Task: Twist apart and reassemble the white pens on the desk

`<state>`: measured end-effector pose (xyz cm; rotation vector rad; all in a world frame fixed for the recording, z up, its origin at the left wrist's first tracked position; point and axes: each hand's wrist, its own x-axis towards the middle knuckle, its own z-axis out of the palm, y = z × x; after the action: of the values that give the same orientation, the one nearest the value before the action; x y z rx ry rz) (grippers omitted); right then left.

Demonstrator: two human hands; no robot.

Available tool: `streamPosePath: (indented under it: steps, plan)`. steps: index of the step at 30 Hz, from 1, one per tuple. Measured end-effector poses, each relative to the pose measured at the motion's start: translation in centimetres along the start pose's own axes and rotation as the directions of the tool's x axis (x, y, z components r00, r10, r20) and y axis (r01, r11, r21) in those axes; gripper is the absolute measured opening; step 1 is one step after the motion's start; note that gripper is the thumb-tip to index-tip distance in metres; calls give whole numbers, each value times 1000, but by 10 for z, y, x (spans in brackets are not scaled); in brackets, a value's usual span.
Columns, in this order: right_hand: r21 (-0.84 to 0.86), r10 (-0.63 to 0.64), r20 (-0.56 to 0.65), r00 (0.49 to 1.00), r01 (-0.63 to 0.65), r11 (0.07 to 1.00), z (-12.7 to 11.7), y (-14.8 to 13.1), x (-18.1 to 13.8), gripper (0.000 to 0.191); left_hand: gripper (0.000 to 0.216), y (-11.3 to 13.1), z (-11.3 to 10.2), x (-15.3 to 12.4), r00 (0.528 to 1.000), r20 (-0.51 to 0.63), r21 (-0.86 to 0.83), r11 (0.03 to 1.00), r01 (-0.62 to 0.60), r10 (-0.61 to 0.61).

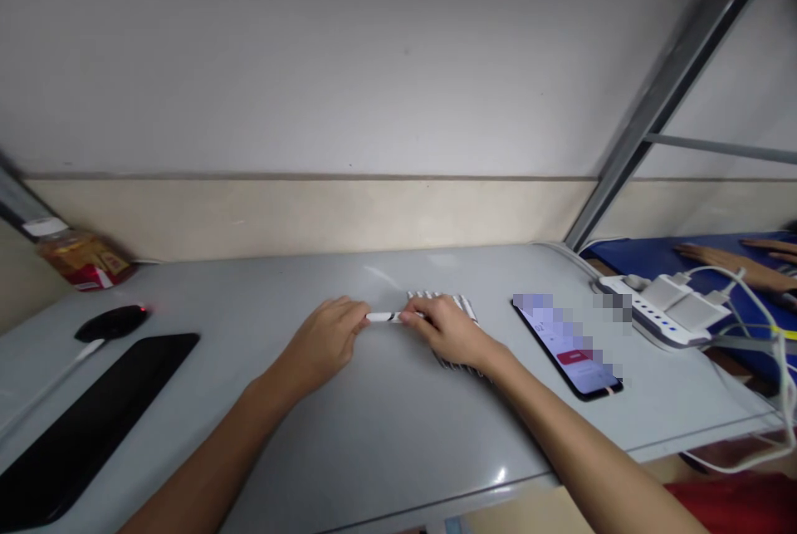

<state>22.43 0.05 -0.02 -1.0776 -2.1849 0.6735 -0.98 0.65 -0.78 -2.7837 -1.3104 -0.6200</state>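
A slim white pen with a dark mark is held level between my two hands above the grey table. My left hand has its fingers closed round the left end. My right hand pinches the right end between thumb and fingers. Under my right hand lies a flat black-and-white striped item, mostly covered by the hand, so its kind is hard to tell. To the right of it, a phone lies with its screen lit.
The grey table meets a wall behind. At left are a drink bottle, a black mouse and a long black object. A power strip with chargers and cables sits at right, near another person's hands and a metal post.
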Motion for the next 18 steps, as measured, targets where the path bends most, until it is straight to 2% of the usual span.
streamPosePath:
  steps: [2,4,6,8,10,12,16,18]
  plan:
    - [158,51,65,997,-61,986,4,1,0,35,27,0,-3,0,998,-32,123,991,-57,61]
    - [365,135,152,979,-182,913,7,3,1,37,27,1,-6,-1,990,-68,222,970,-102,120]
    - [570,216,236,947,-315,759,10,5,2,40,27,4,-7,-1,984,-95,298,947,-116,150]
    - [707,273,269,924,-382,596,11,5,3,41,27,6,-7,0,982,-109,359,928,-104,152]
    - [774,313,245,917,-380,507,11,4,5,40,26,8,-5,1,983,-122,393,916,-79,137]
    - [810,330,193,924,-339,478,11,3,7,37,24,10,-4,2,985,-130,383,922,-59,117]
    - [876,338,58,939,-210,433,8,3,10,31,24,11,-4,4,992,-119,236,972,-17,46]
    - [913,361,3,932,-150,379,5,4,12,28,25,9,-5,3,994,-110,132,991,0,14]
